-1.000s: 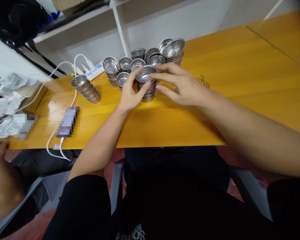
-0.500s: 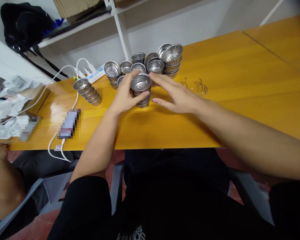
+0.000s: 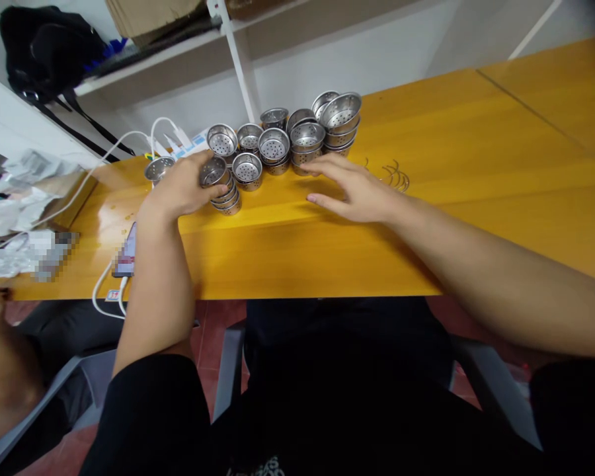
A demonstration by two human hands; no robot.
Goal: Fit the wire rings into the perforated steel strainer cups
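Observation:
My left hand is wrapped round a stack of perforated metal cups, nested in one another and standing on the wooden table. Its thumb lies along the near side of the stack, while the other fingers are partly hidden behind it. My right hand hovers over the table with thumb and fingers apart and nothing in them. Just beyond its fingertips stands another cup stack. More cups, singly or nested, are grouped at the back, among them a small stack and a taller one.
Left of my hand, another metal cup is partly covered. Thin curved metal pieces lie to the right. A phone with a white cable, a power strip and plastic bags are on the left, where a co-worker's arm shows.
My left hand has carried the cup stack leftward, away from my right hand, to beside the left-hand cups. My right hand has stayed nearly in place, fingers still apart.

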